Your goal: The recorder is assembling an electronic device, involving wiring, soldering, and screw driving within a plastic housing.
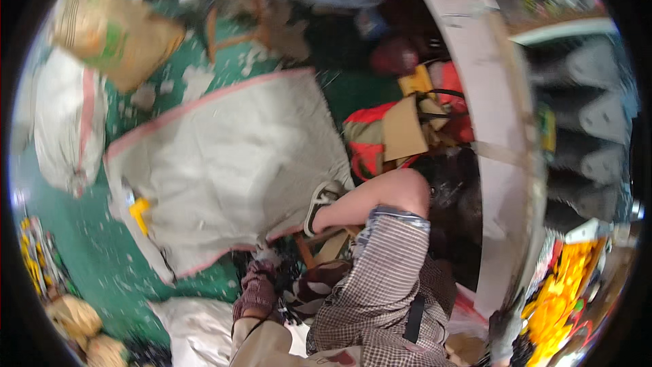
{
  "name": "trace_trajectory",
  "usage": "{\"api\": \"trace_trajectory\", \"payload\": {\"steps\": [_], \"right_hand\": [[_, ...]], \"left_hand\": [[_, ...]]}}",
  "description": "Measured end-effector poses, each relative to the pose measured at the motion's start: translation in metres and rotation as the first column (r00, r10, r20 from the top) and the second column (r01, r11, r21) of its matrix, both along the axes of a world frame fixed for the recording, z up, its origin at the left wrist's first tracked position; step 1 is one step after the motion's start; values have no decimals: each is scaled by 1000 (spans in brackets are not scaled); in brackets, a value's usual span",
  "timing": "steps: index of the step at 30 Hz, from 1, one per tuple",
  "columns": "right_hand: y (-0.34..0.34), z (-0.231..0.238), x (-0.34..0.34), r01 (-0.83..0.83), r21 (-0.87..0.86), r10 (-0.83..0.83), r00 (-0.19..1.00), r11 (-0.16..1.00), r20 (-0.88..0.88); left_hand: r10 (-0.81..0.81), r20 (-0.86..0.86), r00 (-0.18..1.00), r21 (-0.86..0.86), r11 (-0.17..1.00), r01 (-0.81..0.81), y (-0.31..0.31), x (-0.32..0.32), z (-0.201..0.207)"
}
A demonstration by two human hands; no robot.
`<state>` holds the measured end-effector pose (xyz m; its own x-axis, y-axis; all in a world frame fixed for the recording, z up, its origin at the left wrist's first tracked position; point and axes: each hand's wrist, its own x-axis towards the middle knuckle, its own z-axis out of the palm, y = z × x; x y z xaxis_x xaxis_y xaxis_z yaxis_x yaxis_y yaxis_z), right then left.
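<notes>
A large white woven sack [231, 163] with pink-striped edges lies spread flat on the green floor. My left hand [266, 258], in a greyish glove below a purple knitted cuff, is closed at the sack's near edge, where the cloth is drawn up to a point. A yellow-handled tool [139, 215] rests near the sack's left edge; its kind is not clear. On the right, my right hand [502, 334], in a grey glove, is beside the white table edge, with its fingers blurred and partly hidden. My shoe [324, 202] stands by the sack's right corner.
A tan sack [112, 30] and a filled white sack [68, 119] stand at the left. A red bag with cardboard [404, 129] sits beside the white table edge [492, 95]. Dark bins [577, 122] and orange-yellow pieces [560, 299] lie beyond it. A wooden stool [234, 20] stands far off.
</notes>
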<state>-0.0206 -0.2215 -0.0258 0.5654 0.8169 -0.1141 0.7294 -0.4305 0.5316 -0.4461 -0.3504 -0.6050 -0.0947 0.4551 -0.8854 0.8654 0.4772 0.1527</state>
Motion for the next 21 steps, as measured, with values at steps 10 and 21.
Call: {"api": "trace_trajectory", "payload": {"steps": [10,21], "right_hand": [[-11,35,22,-566,9,564,819,824,-108],[-2,8,46,-906,49,875,420,421,241]], "left_hand": [[-920,162,357,724,357,591,228,24,320],[-473,-535,700,780,-595,194,339,196,743]]}}
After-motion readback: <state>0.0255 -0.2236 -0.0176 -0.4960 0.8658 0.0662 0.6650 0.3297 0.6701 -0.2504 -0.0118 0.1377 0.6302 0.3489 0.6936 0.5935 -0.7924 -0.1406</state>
